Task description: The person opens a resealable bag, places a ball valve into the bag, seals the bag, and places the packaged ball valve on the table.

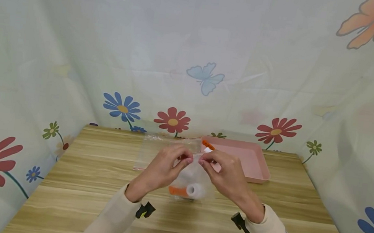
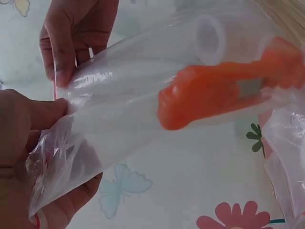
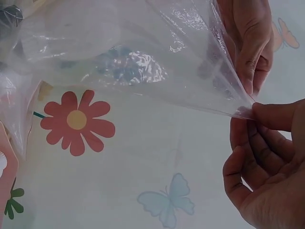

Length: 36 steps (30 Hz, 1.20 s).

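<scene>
- Nearest you, your pale sleeves (image 1: 111, 215) come in over the wood-grain table (image 1: 72, 184), and a small black device (image 1: 145, 210) sits by your left wrist, with a matching one (image 1: 240, 223) by your right.
- Just beyond, the clear plastic bag (image 1: 188, 174) hangs between your hands; you cannot tell from these views whether its bottom touches the table.
- Low inside it lie an orange item (image 1: 178, 191) and, just beside that, a white hollow cylinder (image 1: 195, 190), its round opening visible.
- Your left hand (image 1: 167, 163) pinches the bag's upper edge between thumb and finger; a red line runs along that edge in the left wrist view.
- Your right hand (image 1: 228, 173) pinches the same edge close by, fingertips near those of your left.
- Past your hands, a second clear bag (image 1: 153, 153) lies flat on the left, red-edged.
- To its right stands a pink tray (image 1: 252, 162), with an orange piece (image 1: 208, 145) and something white at its left end, partly hidden.
- Farthest off hangs the cloth backdrop (image 1: 139, 49), printed with flowers and butterflies.
</scene>
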Available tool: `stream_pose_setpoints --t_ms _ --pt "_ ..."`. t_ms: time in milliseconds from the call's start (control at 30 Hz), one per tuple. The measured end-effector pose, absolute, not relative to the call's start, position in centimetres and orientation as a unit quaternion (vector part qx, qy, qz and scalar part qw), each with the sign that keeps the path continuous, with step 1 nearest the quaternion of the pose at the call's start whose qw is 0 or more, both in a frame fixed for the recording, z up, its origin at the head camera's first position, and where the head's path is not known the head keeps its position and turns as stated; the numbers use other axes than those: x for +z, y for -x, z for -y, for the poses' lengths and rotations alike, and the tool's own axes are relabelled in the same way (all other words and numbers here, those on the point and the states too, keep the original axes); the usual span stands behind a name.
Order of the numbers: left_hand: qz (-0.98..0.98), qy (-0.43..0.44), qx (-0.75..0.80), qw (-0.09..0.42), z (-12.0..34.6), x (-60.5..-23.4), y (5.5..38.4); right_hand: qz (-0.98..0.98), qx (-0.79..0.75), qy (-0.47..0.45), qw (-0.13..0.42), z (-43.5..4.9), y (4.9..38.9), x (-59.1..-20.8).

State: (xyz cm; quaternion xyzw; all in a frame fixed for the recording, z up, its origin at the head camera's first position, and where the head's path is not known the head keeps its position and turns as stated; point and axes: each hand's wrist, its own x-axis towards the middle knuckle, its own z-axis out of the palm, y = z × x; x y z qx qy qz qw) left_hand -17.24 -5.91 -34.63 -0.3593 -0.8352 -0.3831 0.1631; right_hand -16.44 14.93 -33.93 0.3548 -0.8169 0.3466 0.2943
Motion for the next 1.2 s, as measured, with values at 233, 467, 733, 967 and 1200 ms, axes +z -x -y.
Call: stream_pose_setpoints --t_ms 233,467,733,967,1200 --pt "0.834 0.365 -0.372 0.181 5.9 -34.7 17.0 0.813 0.343 -0.354 0.309 -14.9 16.4 -34.1" --pt "0.829 0.371 -0.376 0.183 5.8 -34.8 17.1 0.813 0.344 -0.357 0.305 -14.8 16.4 -34.2" --pt "0.818 0.382 -0.387 0.186 5.9 -34.9 17.3 0.811 0.343 -0.36 0.308 -14.5 16.3 -34.2" --pt "0.833 0.365 -0.383 0.162 6.5 -35.0 17.0 0.816 0.336 -0.354 0.309 -14.8 16.3 -34.2" --pt "0.84 0.351 -0.385 0.151 6.9 -35.2 17.1 0.819 0.336 -0.353 0.304 -15.0 16.3 -34.0"
